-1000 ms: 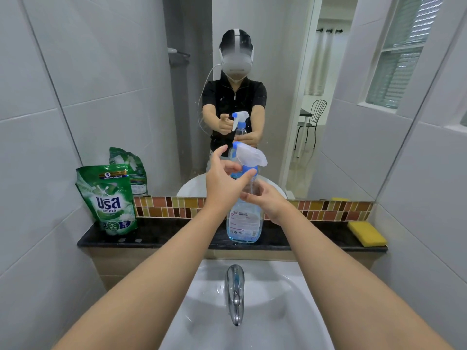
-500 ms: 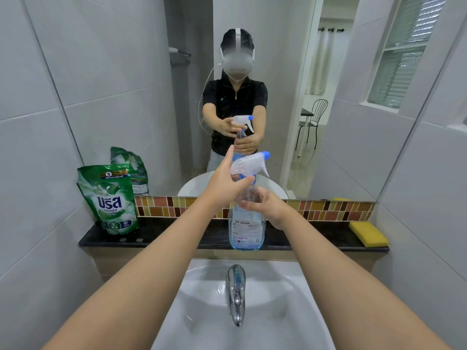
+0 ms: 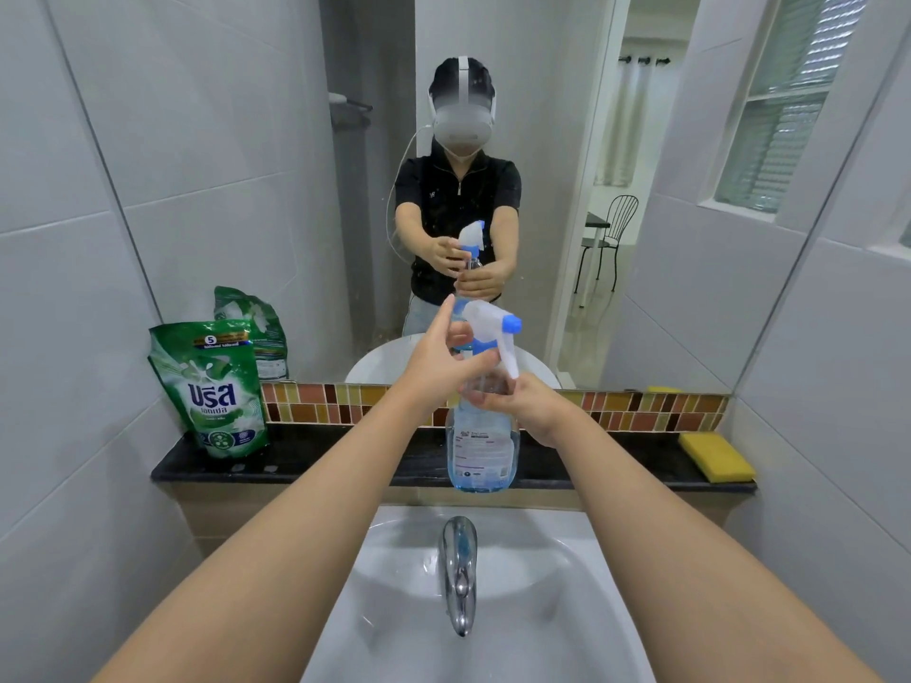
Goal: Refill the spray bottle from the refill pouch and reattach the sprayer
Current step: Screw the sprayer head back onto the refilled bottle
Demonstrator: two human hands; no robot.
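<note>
A clear spray bottle (image 3: pixel 480 446) with blue liquid stands on the dark ledge (image 3: pixel 345 460) behind the sink. Its white sprayer head (image 3: pixel 490 320), with a blue nozzle pointing right, sits on the neck. My left hand (image 3: pixel 438 362) pinches the blue collar under the head, index finger raised. My right hand (image 3: pixel 522 404) grips the bottle's shoulder from the right. The green refill pouch (image 3: pixel 212 386) stands upright at the ledge's left end, apart from both hands.
A white sink (image 3: pixel 493 608) with a chrome tap (image 3: pixel 458 569) lies below the ledge. A yellow sponge (image 3: pixel 715 456) rests at the ledge's right end. A mirror (image 3: pixel 296 165) behind reflects the person, bottle and pouch. Tiled walls close in on both sides.
The sprayer head has turned on the neck, its nozzle swinging round to point right. My left hand's fingers have shifted around the collar. The bottle stays on the ledge.
</note>
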